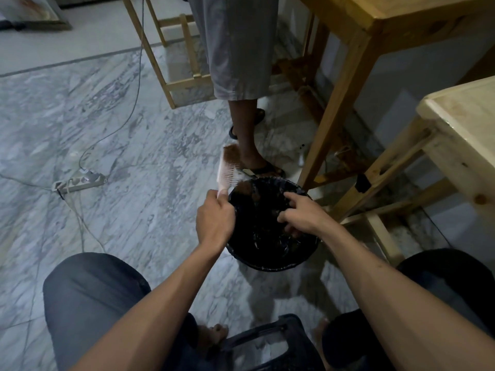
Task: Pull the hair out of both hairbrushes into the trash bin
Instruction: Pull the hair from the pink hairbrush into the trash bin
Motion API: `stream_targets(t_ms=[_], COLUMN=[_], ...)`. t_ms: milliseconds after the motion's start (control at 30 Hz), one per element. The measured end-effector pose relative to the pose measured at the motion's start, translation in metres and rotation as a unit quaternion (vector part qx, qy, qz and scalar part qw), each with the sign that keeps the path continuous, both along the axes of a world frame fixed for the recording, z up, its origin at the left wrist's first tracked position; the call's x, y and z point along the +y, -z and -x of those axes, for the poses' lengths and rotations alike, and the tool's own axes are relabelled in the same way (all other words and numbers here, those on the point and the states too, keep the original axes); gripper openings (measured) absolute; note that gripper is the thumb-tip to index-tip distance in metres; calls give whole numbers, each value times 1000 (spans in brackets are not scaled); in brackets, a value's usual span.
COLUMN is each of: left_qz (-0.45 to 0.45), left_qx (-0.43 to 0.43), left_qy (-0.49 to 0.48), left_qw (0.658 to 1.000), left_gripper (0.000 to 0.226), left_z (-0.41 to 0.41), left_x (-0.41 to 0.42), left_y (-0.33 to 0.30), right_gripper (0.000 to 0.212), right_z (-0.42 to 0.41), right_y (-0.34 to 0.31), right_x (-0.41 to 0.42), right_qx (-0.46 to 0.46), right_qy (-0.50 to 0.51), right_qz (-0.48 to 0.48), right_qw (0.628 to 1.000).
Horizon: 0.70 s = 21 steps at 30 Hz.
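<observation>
Over the trash bin [270,253], left grip [214,219] clamps the hairbrush [226,170]; right grip [300,212] seemingly spread.

Left hand [214,219] fisted, arm extended forward; right hand [301,212] fingers spread, palm down.

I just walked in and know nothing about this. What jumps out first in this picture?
Two bare arms reach from the bottom of the view toward a black trash bin on the marble floor. The left hand grips a pale pink hairbrush with brown hair at its far end, by the bin's left rim, while the right hand spreads its fingers over the bin's mouth. Just beyond stands another person's sandalled foot.
</observation>
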State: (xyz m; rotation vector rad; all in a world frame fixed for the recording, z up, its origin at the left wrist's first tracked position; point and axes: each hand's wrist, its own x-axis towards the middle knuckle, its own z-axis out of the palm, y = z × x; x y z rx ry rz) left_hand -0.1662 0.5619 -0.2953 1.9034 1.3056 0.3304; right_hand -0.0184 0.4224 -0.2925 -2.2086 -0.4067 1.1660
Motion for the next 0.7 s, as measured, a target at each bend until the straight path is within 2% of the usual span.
stream_targets(t_ms=[67, 133, 200, 267, 333, 367, 467, 700], left_qz=[-31, -56, -76, -87, -90, -84, -37, 46], left_qx=[-2, 3, 6, -1, -4, -1, 14, 26], left_qy=[33, 60, 80, 98, 108, 103, 56, -85], left_qw=[999, 997, 994, 991, 990, 991, 998, 995], left_gripper=[34, 34, 34, 32, 31, 30, 32, 42], left_z=[-2, -4, -6, -7, -7, -7, -6, 2], left_x=[-7, -13, -18, -22, -24, -24, -16, 14], left_y=[0, -2, -3, -4, -3, -3, -1, 10], right_gripper=[92, 88, 71, 42, 15, 12, 26, 25], right_z=[-1, -3, -4, -5, -2, -1, 2, -6], right_y=[-8, -14, -17, -17, -13, -10, 2, -3], right_x=[13, 22, 28, 30, 30, 29, 23, 0], right_qx=[-12, 13, 74, 125, 127, 107, 30, 18], right_qy=[2, 26, 55, 58, 57, 58, 59, -10], right_qz=[-23, -93, -156, -189, -197, -193, -180, -131], right_qw=[1000, 995, 983, 972, 971, 974, 981, 991])
